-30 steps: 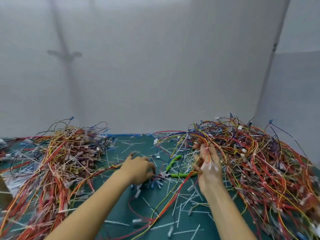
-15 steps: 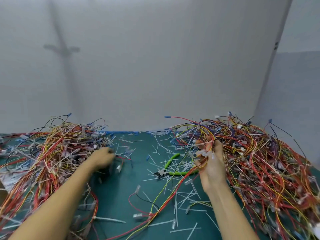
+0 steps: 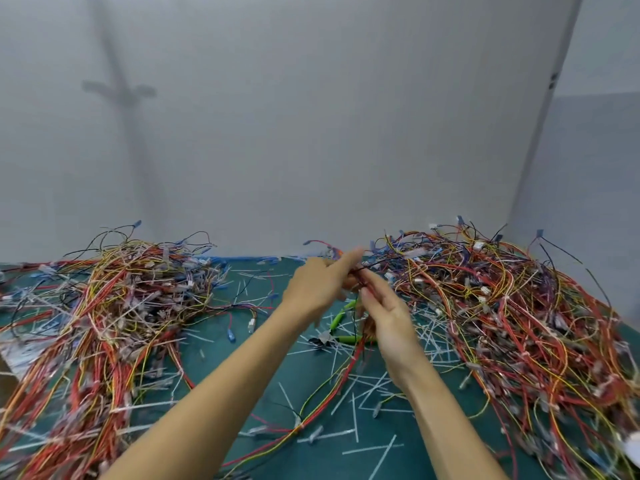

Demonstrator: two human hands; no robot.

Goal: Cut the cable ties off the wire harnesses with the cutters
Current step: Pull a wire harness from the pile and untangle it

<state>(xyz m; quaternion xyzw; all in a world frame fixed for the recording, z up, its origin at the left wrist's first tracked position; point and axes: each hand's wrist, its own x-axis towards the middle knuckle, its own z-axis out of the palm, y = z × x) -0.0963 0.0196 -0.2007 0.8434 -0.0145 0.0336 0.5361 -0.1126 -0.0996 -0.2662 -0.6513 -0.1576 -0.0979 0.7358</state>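
Both hands meet above the middle of the green mat (image 3: 263, 386). My left hand (image 3: 318, 285) and my right hand (image 3: 384, 317) pinch the same thin wire harness (image 3: 360, 271), which trails back into the big tangled pile of harnesses (image 3: 519, 323) on the right. The index finger of my left hand sticks out straight. The green-handled cutters (image 3: 341, 332) lie on the mat just below the hands, partly hidden by them, and neither hand holds them.
A second tangled pile of red, yellow and white wires (image 3: 104, 313) covers the left side. Several cut white cable-tie pieces (image 3: 356, 393) litter the mat between the piles. A grey wall (image 3: 311, 133) stands close behind the table.
My left hand has left the left pile and swung right to join the right hand on the wire. The right hand has dropped slightly and turned.
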